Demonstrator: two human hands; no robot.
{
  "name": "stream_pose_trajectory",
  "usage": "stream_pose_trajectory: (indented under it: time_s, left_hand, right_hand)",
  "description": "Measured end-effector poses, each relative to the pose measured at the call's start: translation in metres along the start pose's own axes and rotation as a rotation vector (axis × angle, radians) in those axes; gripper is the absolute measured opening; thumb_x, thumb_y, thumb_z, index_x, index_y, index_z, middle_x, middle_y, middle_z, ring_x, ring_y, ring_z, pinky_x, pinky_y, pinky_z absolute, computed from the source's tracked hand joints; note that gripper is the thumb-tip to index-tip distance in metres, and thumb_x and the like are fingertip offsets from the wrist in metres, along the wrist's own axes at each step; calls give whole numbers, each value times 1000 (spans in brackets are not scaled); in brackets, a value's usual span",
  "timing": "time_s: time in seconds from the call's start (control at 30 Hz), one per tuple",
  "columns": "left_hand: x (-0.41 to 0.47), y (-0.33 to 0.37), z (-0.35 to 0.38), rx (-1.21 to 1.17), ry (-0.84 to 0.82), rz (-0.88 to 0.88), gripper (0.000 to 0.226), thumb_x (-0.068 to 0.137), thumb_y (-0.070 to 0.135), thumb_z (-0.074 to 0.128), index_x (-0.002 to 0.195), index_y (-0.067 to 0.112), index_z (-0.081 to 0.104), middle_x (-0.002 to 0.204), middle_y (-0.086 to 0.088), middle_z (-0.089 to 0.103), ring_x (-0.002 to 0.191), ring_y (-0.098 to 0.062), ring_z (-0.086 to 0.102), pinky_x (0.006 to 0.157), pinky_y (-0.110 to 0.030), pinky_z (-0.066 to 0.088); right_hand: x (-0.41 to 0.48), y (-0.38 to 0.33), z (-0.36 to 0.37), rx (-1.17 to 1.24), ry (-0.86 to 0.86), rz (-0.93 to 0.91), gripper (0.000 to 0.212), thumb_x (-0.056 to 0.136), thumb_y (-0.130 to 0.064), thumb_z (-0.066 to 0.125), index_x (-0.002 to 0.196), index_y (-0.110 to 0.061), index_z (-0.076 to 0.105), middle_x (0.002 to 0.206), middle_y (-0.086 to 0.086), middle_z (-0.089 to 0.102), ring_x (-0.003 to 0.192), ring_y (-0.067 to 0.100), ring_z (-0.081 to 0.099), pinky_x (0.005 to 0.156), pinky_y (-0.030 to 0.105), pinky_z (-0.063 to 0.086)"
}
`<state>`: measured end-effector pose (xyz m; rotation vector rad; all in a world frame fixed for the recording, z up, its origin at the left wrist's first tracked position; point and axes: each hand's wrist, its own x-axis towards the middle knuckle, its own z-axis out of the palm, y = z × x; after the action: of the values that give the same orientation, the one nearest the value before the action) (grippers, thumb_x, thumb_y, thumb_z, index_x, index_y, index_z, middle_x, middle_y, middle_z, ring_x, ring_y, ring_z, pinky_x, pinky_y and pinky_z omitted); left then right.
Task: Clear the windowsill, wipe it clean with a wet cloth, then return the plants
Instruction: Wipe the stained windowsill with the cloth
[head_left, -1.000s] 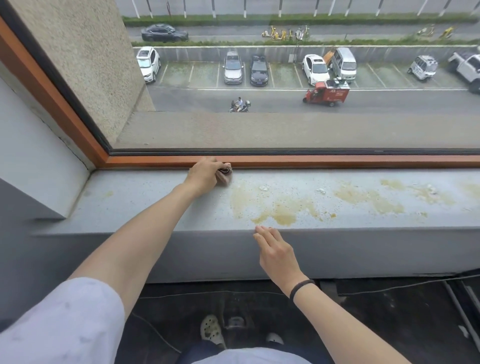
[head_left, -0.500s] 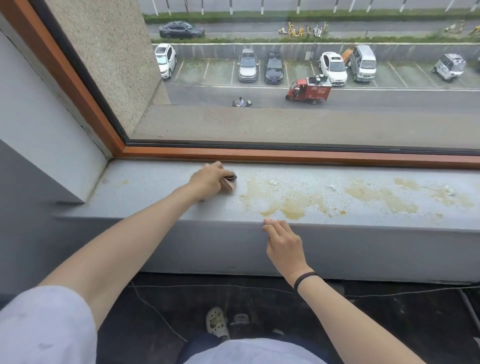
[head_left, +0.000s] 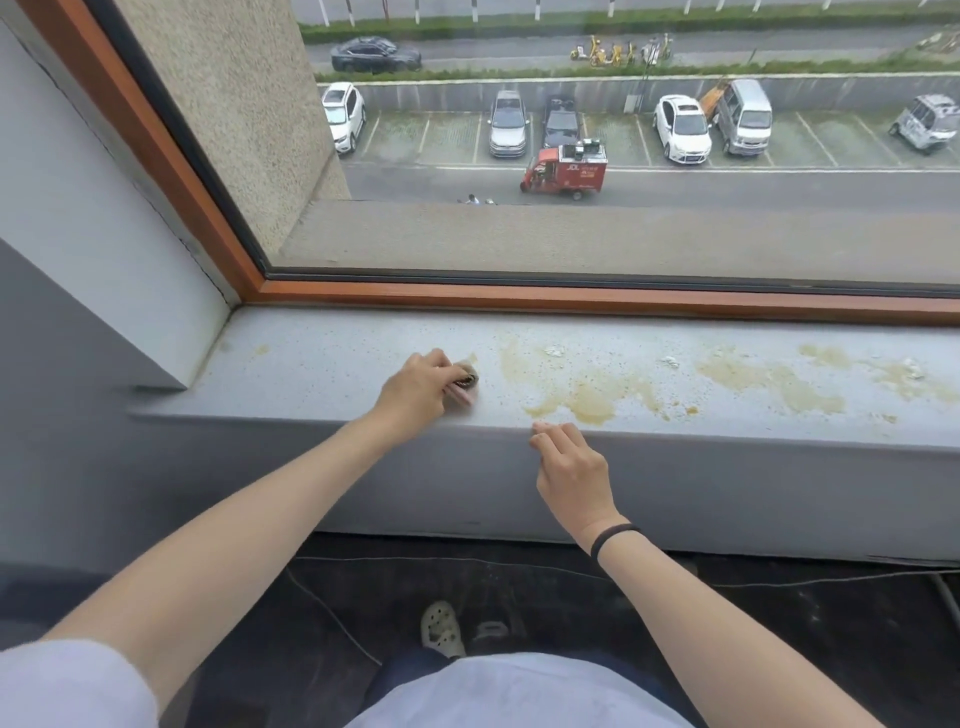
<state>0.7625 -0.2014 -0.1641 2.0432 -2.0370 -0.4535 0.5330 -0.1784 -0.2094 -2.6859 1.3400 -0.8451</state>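
Observation:
The grey windowsill (head_left: 322, 364) runs below a wood-framed window and carries yellow-brown stains (head_left: 587, 400) from its middle to the right. My left hand (head_left: 418, 387) grips a small bunched cloth (head_left: 465, 387) and presses it on the sill, just left of the stains and near the front edge. My right hand (head_left: 569, 467) rests with its fingertips on the sill's front edge, fingers loosely bent, holding nothing. No plants are in view.
Small white crumbs (head_left: 555, 352) lie among the stains. The wooden window frame (head_left: 571, 301) bounds the sill at the back, and a grey wall (head_left: 104, 260) closes it on the left. A thin cable (head_left: 467, 560) runs across the dark floor below.
My left hand has slid the cloth from the back of the sill by the frame toward the front edge. My right hand has stayed at the front edge.

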Motion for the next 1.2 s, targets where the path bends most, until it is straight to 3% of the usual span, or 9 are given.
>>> stream_pose_trajectory:
  time_s: [0.13, 0.27, 0.37, 0.47, 0.53, 0.67, 0.93, 1.1, 1.2]
  left_hand:
    - [-18, 33, 17, -148, -83, 275, 43, 90, -5, 45, 119, 20, 65, 101, 6, 50, 98, -18, 47, 75, -32, 43]
    - [14, 29, 1, -229, 111, 36, 34, 90, -3, 48, 114, 11, 68, 103, -7, 55, 100, -25, 52, 79, -41, 48]
    - [22, 25, 0, -51, 58, -72, 48, 88, -6, 41, 122, 18, 63, 110, -7, 54, 106, -28, 48, 79, -41, 48]
    - [4, 45, 6, -143, -131, 161, 46, 89, -9, 41, 121, 15, 64, 107, -5, 53, 96, -24, 51, 73, -29, 48]
    - [3, 54, 2, -246, -178, 230, 41, 88, -12, 42, 114, 7, 67, 103, -6, 54, 88, -20, 52, 66, -16, 40]
    - [49, 49, -13, -365, 24, 67, 35, 87, -9, 46, 106, 8, 70, 100, -9, 55, 95, -27, 57, 87, -35, 47]
    - [134, 63, -18, -11, -11, 135, 47, 84, -7, 42, 117, 15, 66, 111, -13, 53, 111, -30, 46, 88, -41, 43]
    - [146, 68, -5, 66, -5, 157, 44, 85, -5, 43, 119, 14, 63, 109, -13, 51, 108, -30, 46, 76, -37, 40]
    - [136, 61, 6, 16, 77, 117, 45, 86, -4, 42, 122, 14, 61, 116, -9, 54, 114, -28, 43, 82, -36, 39]
  right_hand:
    - [2, 10, -2, -8, -24, -22, 31, 51, 16, 69, 70, -8, 67, 93, 3, 71, 78, 20, 66, 50, 21, 50]
    - [4, 20, -5, -3, -64, -57, 30, 52, 16, 70, 71, -7, 65, 98, 5, 70, 83, 22, 65, 55, 22, 53]
    - [1, 26, -5, -18, -46, -125, 31, 58, 16, 67, 81, -4, 67, 105, 9, 68, 95, 24, 59, 77, 28, 55]
    - [-3, 37, -6, -107, -14, -160, 40, 66, 13, 64, 105, 1, 67, 110, 14, 65, 104, 27, 52, 95, 38, 44]
    - [-6, 47, -10, -162, 6, -125, 45, 65, 12, 68, 109, 2, 66, 107, 14, 65, 100, 27, 52, 92, 37, 42]
    - [-9, 53, -18, -183, 20, -95, 43, 62, 12, 69, 103, 0, 70, 99, 10, 67, 88, 26, 63, 88, 33, 48]
    - [-4, 26, -10, -258, -14, 57, 41, 64, 4, 65, 105, -1, 69, 94, 10, 67, 81, 25, 64, 84, 32, 54]
    - [-2, 25, -13, -259, -18, 77, 41, 63, 4, 62, 102, -3, 70, 94, 9, 68, 81, 25, 64, 83, 32, 55]
    - [3, 21, -12, -250, -24, 92, 41, 61, 5, 63, 100, -3, 70, 93, 8, 68, 80, 24, 64, 82, 31, 55]
